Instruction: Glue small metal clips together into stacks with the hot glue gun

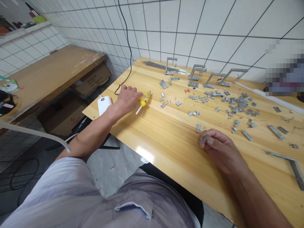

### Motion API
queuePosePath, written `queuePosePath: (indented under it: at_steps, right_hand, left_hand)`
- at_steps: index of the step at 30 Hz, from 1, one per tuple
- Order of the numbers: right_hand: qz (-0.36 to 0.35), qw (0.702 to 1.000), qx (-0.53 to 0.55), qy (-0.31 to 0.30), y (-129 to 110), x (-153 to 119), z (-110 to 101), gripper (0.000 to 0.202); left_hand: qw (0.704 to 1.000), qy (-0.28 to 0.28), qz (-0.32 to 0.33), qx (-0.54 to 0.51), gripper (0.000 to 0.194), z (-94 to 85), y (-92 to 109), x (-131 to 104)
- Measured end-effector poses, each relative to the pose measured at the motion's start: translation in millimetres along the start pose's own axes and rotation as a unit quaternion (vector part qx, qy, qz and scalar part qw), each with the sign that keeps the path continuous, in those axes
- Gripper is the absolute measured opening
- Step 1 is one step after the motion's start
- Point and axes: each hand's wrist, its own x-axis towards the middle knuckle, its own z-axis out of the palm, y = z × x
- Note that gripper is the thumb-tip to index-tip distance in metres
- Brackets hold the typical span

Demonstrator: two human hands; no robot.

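Yellow glue gun [144, 99], just left of centre toward 10 o'clock, in the grip of the left hand [128, 98]; clock positions are read from the middle of the view. The left arm enters from 8 o'clock, outstretched, back of the hand uppermost, fingers curled around a handle mostly concealed beneath them. Nozzle directed between 1 and 2 o'clock; white glue stick [139, 110] protruding toward 7. The right forearm enters from 4 o'clock, its hand [220, 150] low over the tabletop [166, 139], thumb and forefinger pinching a small grey metal piece [205, 139], remaining fingers folded. Just beyond these fingertips, toward 11 o'clock, lies a flat metal plate [198, 128]. Loose metal pieces [242, 104] are scattered at 3 o'clock; upright metal brackets [215, 75] stand at 2; a white box-shaped device [104, 105] rests at 9, beside the left wrist.
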Motion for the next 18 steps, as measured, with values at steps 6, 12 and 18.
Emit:
queuePosePath:
  at_steps: [6,12,18]
  right_hand:
    - [0.002,1.000,0.004,0.001,-0.5,-0.8,0.8,0.031]
    - [-0.002,1.000,-0.001,0.002,-0.6,0.0,0.7,0.029]
    - [0.007,1.000,0.007,0.002,-2.0,-0.7,1.6,0.029]
  left_hand:
    - [0.999,-0.019,0.004,0.038,0.036,-3.1,2.7,-2.1]
    - [1.000,-0.010,0.008,0.006,0.038,-6.1,0.9,-7.5]
    - [1.000,-0.009,-0.013,0.013,0.035,-7.0,2.9,-4.9]
